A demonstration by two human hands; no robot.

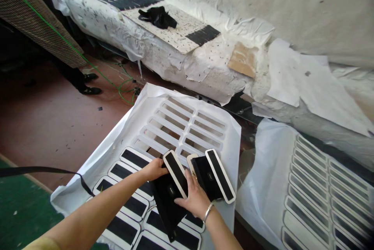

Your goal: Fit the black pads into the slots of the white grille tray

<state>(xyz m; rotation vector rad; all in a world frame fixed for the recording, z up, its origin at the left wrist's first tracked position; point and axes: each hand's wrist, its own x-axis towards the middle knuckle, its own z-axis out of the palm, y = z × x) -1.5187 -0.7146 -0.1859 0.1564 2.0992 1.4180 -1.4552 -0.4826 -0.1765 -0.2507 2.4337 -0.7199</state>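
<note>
A black bag [164, 205] with a white-rimmed strip is tilting between both hands over white-rimmed panels [124, 229]; whether its lower corner is touching them, I cannot tell. The left hand [156, 169] is pinching its upper end, and the right hand [195, 198] is gripping the opposite side, thumb spread. A second bag [209, 178] is leaning just beside, above a slotted board [182, 137]. A loosening pinch could be dropping the bag; a rightward swing could be knocking its neighbour.
</note>
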